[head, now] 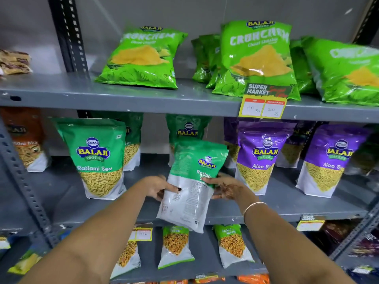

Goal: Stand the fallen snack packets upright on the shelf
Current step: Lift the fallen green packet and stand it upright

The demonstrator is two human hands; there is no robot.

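A green and white Ratlami Sev packet (190, 185) is lifted in front of the middle shelf (287, 210), tilted, with its lower end hanging over the shelf's front edge. My left hand (158, 186) grips its left side. My right hand (224, 187) grips its right side. Another Ratlami Sev packet (96, 158) stands upright to the left. A further green packet (187, 128) stands behind the held one. Two purple Aloo Sev packets (260, 158) (326, 160) stand upright to the right.
Bright green Crunchem bags (141, 58) (258, 58) lean on the top shelf, above a yellow price tag (262, 105). An orange packet (26, 144) stands at the far left. Chana packets (176, 247) stand on the shelf below. Slotted metal uprights (22, 181) frame the shelves.
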